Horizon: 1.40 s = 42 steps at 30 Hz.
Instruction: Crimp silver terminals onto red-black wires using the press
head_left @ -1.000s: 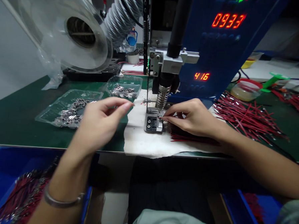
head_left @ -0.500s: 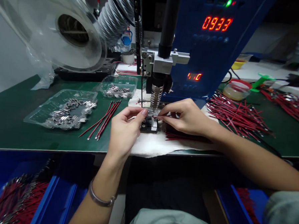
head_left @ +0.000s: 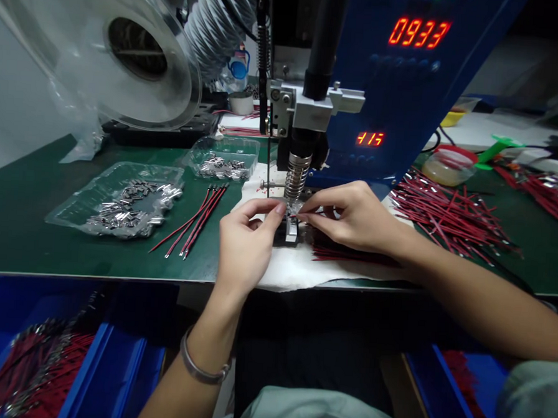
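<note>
My left hand (head_left: 245,248) is pinched at the left side of a small metal fixture (head_left: 291,229); whatever lies between its thumb and forefinger is too small to make out. From the right, my right hand (head_left: 360,221) pinches a thin wire (head_left: 301,217), its end at the fixture and most of it hidden by the fingers. Just above both fingertips is the spring-wrapped tip of a soldering head (head_left: 297,175). Under my right hand, several red and black wires (head_left: 339,254) lie on a white cloth (head_left: 282,275).
Left of my hands are a clear tray (head_left: 68,207) of metal connectors, a smaller tray (head_left: 195,158) and several loose wires (head_left: 198,220). A wire pile (head_left: 447,211) lies right. The blue machine (head_left: 406,103) stands behind; blue bins (head_left: 125,363) sit below the table edge.
My left hand has shifted right, its fingertips now over the fixture's left side and closer to my right fingertips. My right hand keeps its pinch. The lower red display reads differently.
</note>
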{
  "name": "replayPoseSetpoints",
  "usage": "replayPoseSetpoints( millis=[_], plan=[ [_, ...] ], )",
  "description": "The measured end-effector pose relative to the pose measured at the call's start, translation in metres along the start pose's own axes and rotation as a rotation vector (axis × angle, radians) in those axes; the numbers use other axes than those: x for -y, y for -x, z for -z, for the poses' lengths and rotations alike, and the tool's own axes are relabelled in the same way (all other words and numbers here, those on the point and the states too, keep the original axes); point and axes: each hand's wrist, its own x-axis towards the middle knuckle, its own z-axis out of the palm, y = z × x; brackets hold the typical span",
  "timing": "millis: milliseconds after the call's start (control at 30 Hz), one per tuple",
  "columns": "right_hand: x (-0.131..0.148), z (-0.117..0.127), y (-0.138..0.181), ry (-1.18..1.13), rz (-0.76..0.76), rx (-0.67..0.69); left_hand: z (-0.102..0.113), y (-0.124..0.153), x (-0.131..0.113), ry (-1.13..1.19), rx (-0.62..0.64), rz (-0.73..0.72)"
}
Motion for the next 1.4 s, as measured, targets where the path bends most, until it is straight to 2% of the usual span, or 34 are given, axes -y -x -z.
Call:
replayPoseSetpoints(
  millis=[467, 967, 1167, 1400],
  plan=[
    [0.0013, -0.0019, 0.0000, 0.016, -0.030, -0.050, -0.0003, 0.0021, 0.0026, -0.007, -0.002, 0.022],
    [0.0009, -0.0036, 0.0003, 0.010, -0.032, -0.065, -0.0023, 0.0020, 0.0039, -0.007, -0.014, -0.030],
    [0.0018, -0.0028, -0.0002, 0.003, -0.036, -0.061, -0.0031, 0.0004, 0.0063, 0.119, -0.065, 0.009],
    [0.0011, -0.0038, 0.0002, 0.001, -0.048, -0.074, -0.0043, 0.0016, 0.0044, 0.117, -0.104, 0.050]
  ],
)
